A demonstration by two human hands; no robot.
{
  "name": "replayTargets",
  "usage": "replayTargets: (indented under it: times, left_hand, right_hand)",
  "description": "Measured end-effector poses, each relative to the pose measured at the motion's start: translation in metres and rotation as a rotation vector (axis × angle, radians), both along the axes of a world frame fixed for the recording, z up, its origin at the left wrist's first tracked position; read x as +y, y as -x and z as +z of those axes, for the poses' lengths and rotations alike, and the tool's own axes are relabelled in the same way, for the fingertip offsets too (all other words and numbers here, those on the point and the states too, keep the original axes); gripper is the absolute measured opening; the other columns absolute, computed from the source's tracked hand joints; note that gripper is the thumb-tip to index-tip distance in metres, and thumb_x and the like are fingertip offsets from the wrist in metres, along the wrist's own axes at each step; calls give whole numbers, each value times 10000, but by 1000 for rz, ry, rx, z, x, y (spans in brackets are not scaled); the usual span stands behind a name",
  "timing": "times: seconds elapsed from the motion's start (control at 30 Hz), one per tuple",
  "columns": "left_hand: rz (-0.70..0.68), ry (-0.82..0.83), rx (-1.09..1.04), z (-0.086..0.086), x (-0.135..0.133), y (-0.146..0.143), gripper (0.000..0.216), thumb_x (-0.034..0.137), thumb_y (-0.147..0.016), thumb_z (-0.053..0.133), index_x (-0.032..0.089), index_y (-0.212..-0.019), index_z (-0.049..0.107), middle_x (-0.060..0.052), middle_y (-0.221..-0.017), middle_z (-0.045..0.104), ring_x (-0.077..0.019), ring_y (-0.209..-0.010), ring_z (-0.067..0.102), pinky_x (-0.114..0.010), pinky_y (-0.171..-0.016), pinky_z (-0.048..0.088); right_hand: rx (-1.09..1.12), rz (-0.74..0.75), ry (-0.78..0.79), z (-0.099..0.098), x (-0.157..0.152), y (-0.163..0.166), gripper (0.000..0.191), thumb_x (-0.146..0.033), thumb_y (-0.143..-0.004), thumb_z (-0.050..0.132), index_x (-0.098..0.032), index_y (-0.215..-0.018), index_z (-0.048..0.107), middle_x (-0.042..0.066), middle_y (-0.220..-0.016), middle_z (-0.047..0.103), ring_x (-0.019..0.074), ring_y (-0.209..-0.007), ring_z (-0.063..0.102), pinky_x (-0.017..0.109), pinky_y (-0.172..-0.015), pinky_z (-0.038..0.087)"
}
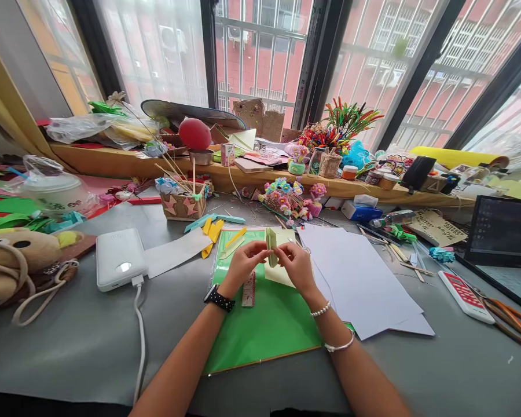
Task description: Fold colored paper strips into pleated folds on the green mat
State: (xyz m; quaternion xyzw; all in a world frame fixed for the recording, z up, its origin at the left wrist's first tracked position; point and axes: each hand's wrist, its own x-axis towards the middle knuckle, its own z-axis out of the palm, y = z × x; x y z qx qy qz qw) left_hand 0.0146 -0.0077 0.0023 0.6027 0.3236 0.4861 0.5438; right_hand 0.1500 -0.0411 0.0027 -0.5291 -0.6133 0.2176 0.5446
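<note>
Between my two hands a small folded strip of pale green paper [271,238] stands upright, raised over the green sheet. My left hand [248,263] pinches its left edge with thumb and fingertips. From the other side, my right hand [296,265] is closed on the same paper. Beneath them lies a bright green folder or sheet [260,336]. A pale yellow-green square of paper [282,274] rests on it, partly covered by my right hand. A small ruler [248,291] lies beside my left wrist. Folded yellow paper strips [213,234] are off to the left.
White sheets [356,284] spread to the right, near a red-and-white calculator [466,296], scissors [514,318] and a laptop [503,237]. On the left are a white power bank [120,259] with its cable and a plush toy [21,260]. Craft supplies crowd the window ledge [260,178].
</note>
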Motion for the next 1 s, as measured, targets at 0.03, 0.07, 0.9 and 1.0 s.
replayTargets:
  times: [0.03, 0.07, 0.9, 1.0]
  left_hand:
    - [6, 9, 1, 1, 0, 1, 258, 298, -600, 662, 137, -797, 622, -47, -775, 662, -166, -707, 596, -237, -569, 473]
    - [10, 19, 0, 2, 0, 2, 262, 299, -596, 665, 142, -800, 621, -44, -774, 663, -165, -710, 596, -228, -555, 465]
    - [-103, -75, 75, 0, -1, 1, 274, 348, -676, 585, 146, -846, 658, -62, -853, 618, -188, -803, 570, -286, -682, 495]
    - [-96, -44, 16, -4, -1, -1, 290, 343, -664, 600, 137, -865, 638, -63, -856, 627, -204, -828, 577, -330, -736, 489]
  right_hand:
    - [38, 30, 17, 0, 0, 0, 242, -385, -740, 523, -168, -636, 557, 7, -580, 548, 116, -470, 518, 234, -468, 429]
    - [78, 63, 36, 1, 1, -1, 240, -386, -733, 531, -167, -637, 556, 1, -567, 541, 112, -461, 513, 231, -461, 428]
    - [-29, -64, -1, -1, -3, 0, 213, -378, -731, 539, -172, -680, 554, 22, -620, 587, 141, -545, 553, 252, -519, 455]
    - [-76, -114, -55, -1, -3, 1, 192, -362, -733, 544, -171, -750, 557, 29, -667, 587, 147, -586, 549, 257, -538, 452]
